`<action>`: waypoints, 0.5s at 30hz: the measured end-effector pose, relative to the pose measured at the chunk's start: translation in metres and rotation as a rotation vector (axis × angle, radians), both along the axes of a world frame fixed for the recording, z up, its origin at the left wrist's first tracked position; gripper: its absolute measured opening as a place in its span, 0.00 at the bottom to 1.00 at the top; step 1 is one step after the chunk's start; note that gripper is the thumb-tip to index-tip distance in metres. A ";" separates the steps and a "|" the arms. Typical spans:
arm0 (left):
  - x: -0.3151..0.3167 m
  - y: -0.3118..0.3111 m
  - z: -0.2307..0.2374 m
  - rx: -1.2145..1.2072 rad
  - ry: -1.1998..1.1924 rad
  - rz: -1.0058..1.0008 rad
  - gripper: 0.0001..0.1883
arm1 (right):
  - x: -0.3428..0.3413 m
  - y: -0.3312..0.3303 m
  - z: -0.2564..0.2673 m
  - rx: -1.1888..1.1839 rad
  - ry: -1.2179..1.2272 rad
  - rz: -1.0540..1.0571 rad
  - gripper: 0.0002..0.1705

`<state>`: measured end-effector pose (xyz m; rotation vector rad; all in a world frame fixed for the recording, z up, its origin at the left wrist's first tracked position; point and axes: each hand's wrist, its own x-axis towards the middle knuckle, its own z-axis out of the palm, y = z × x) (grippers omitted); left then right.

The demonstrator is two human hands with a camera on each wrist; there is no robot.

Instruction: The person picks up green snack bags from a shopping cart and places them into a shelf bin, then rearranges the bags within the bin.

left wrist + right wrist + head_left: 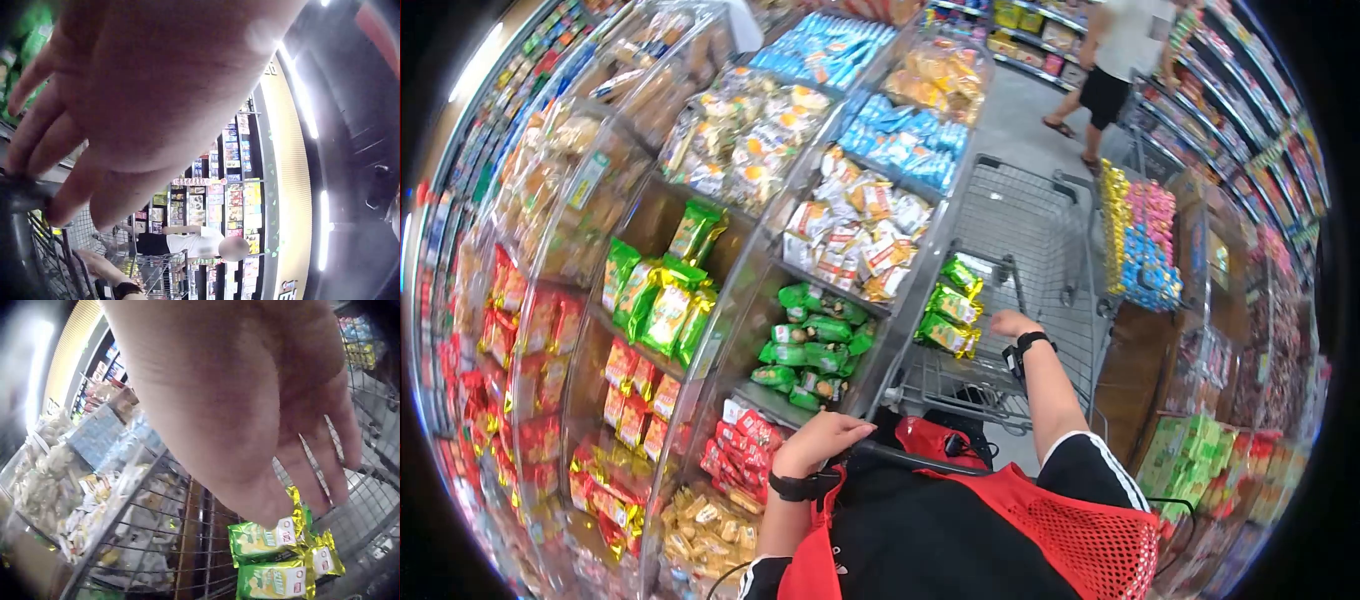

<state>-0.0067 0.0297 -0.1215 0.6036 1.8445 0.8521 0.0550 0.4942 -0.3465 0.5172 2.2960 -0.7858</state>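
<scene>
Several green-and-gold snack packets (950, 318) lie together in the metal shopping cart (1040, 225), toward its left side. Just right of them in the head view is my right hand (1012, 324), reaching over the basket. In the right wrist view its fingers are extended, and the packets (275, 580) show below the hand. My left hand (825, 438) is at the left end of the dark cart handle (930, 462), beside the bins. Seen from the left wrist, its fingers are loosely extended, fingertips right at the black handle (25, 228).
Clear-walled bins run along the left, with green-wrapped snacks (815, 345), white packets (860, 225) and red packets (740, 450). A display of colourful packs (1145, 240) stands right of the cart. Farther ahead, a person in a white top (1135, 40) is in the aisle by shelves.
</scene>
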 end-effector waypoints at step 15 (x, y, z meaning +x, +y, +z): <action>0.023 0.000 0.003 -0.173 0.227 -0.166 0.16 | -0.076 -0.054 -0.139 0.406 0.224 -0.176 0.27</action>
